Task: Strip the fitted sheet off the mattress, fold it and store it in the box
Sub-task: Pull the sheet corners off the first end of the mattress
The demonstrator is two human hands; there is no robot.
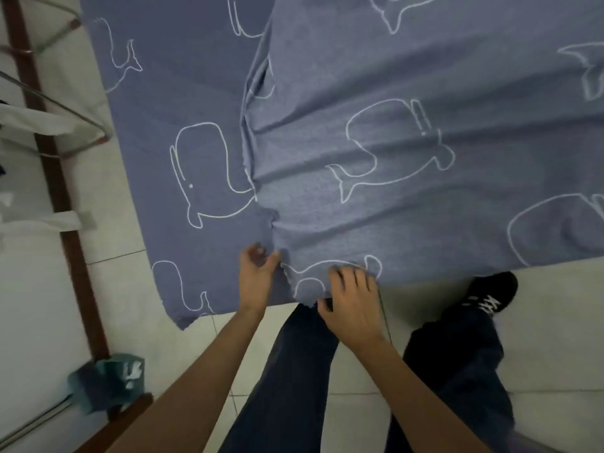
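The fitted sheet (376,197) is blue-grey with white whale outlines and lies spread flat in front of me. Its right part is folded over the left part, and the gathered fold edge (250,152) runs toward me. At the near end of that fold edge, my left hand (256,273) pinches the upper layer with curled fingers. My right hand (351,305) grips the near hem just to the right, fingers on top and thumb under the edge. No box is in view.
White floor tiles (555,322) surround the sheet. A brown wooden frame (55,178) and a metal rack (81,119) with white cloth stand at the left. A teal bundle (108,380) sits at the lower left. My legs and a black shoe (490,292) are by the near hem.
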